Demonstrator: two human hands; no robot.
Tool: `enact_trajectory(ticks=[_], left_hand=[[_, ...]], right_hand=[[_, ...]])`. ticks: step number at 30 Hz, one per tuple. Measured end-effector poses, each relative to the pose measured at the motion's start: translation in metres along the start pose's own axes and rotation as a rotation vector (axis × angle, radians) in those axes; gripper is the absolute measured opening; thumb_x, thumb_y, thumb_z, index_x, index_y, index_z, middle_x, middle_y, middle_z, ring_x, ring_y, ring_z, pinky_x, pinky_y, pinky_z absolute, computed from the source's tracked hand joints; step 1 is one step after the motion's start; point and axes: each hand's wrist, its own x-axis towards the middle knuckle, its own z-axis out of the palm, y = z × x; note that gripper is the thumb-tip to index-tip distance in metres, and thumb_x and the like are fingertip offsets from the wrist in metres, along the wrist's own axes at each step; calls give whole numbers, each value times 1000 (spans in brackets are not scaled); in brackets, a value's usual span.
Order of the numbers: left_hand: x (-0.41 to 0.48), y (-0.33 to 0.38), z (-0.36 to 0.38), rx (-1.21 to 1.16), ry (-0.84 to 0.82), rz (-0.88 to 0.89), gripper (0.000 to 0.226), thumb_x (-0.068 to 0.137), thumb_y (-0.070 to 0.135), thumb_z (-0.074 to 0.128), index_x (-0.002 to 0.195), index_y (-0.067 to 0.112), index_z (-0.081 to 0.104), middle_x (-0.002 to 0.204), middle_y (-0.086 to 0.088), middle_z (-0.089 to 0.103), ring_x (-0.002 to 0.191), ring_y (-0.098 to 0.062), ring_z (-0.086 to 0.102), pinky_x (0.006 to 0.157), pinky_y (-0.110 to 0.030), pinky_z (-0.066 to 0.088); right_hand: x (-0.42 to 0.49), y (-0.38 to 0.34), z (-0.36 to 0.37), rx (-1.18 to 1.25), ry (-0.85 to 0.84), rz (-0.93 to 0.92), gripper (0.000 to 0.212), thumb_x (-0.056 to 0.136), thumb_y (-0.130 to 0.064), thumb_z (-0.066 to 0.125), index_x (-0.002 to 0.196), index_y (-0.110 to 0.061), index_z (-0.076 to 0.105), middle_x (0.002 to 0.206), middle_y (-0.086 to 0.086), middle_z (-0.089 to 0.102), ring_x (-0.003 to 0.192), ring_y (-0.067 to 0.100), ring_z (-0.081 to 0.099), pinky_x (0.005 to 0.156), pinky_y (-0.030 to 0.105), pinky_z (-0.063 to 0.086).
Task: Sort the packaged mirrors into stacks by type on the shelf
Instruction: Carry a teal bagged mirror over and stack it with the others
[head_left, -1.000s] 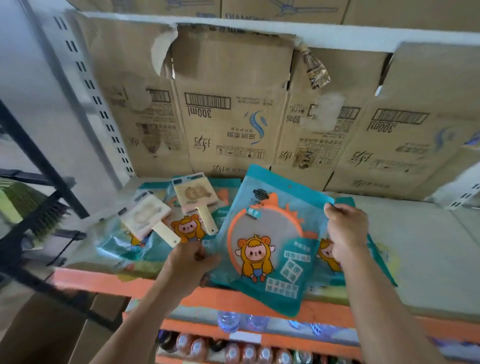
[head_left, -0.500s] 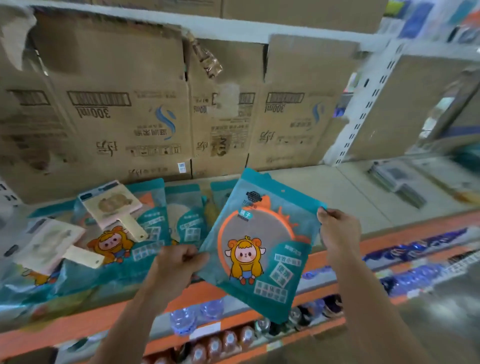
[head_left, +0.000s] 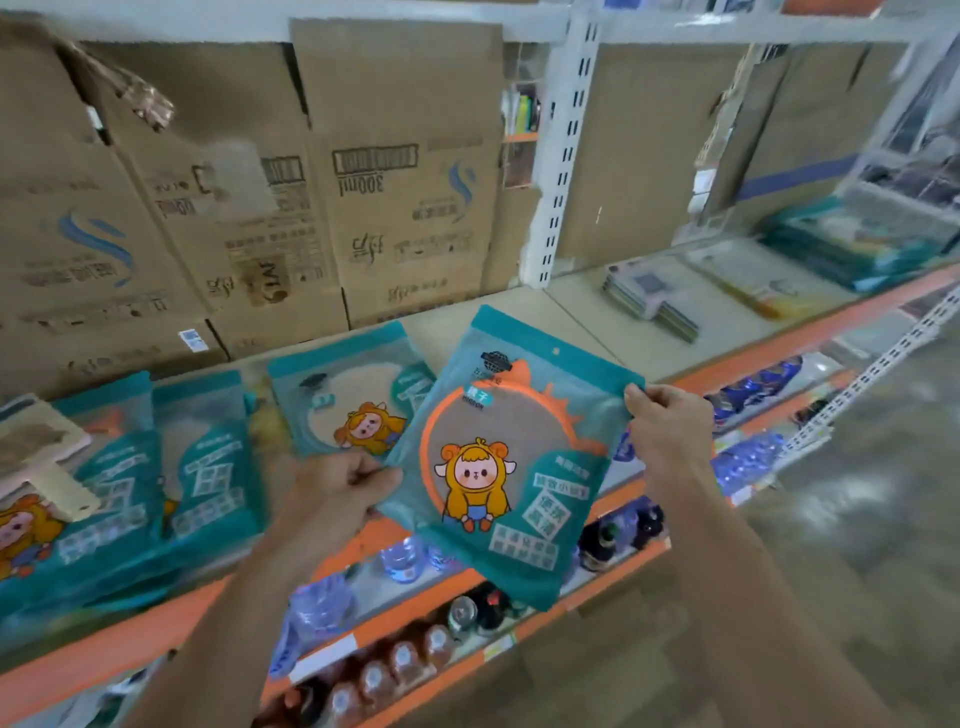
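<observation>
You hold the teal mirror packet (head_left: 498, 457) in the air in front of the shelf's orange front edge (head_left: 810, 338), printed face towards you. Its long axis is tilted, with the top seam leaning away to the back and the bottom corner hanging over the bottles (head_left: 405, 660) on the lower tier. Your left hand (head_left: 337, 493) pinches the packet's left edge and your right hand (head_left: 670, 436) pinches its upper right corner, so both are clamped on it and set well apart. A similar round-mirror packet (head_left: 353, 395) lies flat just behind your left hand, which is the nearer one to it. More teal packets (head_left: 208, 467) and a handled mirror (head_left: 41, 457) crowd the shelf's left end. Bare shelf board (head_left: 587, 322) opens to the right of that packet, in front of the cartons (head_left: 405, 171). I judge that setting it down there means a short push forward, laying it flat clear of the front edge
</observation>
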Motion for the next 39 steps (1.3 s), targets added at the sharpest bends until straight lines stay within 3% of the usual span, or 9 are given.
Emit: enact_trajectory(ticks=[8,13,19,23,31,34,39], left_hand=[[-2,45,77,33,-20,85,23,90,19,63,71,5,58,39,6,45,32,-3,43,46,-24,31],[5,66,127,38,-46,108,21,90,15,63,71,6,59,36,8,49,29,-1,43,34,-13,30],[16,86,179,64,-110,142,23,88,18,66,67,11,60,41,9,53,34,-1,45,38,-12,33],[20,103,205,132,-145,185,25,86,21,67,66,9,60,47,4,55,37,-1,49,36,-12,30],[47,131,250,87,-269,159,29,88,18,65,64,7,54,42,4,47,35,-4,44,36,-15,27],[63,141,266,33,-308,141,29,89,17,64,65,5,53,43,0,45,32,-6,37,35,-14,26],[94,162,294,26,-320,160,27,89,15,64,70,-3,59,44,-6,52,31,-7,40,34,-14,30]], right_hand=[[54,-4,-67,-128,10,-101,33,90,-15,58,59,-6,56,51,2,45,46,15,36,47,27,31],[81,11,-116,-242,24,-152,30,90,-17,57,66,0,62,55,4,52,54,19,44,52,29,35],[116,27,-163,-162,80,-55,31,90,-16,58,68,5,60,57,7,48,54,18,39,54,30,35],[136,34,-186,-115,113,4,35,89,-14,60,55,-12,56,51,3,46,50,17,37,52,28,33],[183,42,-218,-61,185,79,40,89,-13,61,51,-13,49,49,3,41,44,15,34,49,25,30],[204,42,-224,-74,203,99,36,89,-16,61,55,-12,52,53,5,43,48,18,32,51,29,32],[243,39,-229,-84,225,84,31,89,-16,61,61,-4,56,63,9,49,58,18,38,57,32,34]])
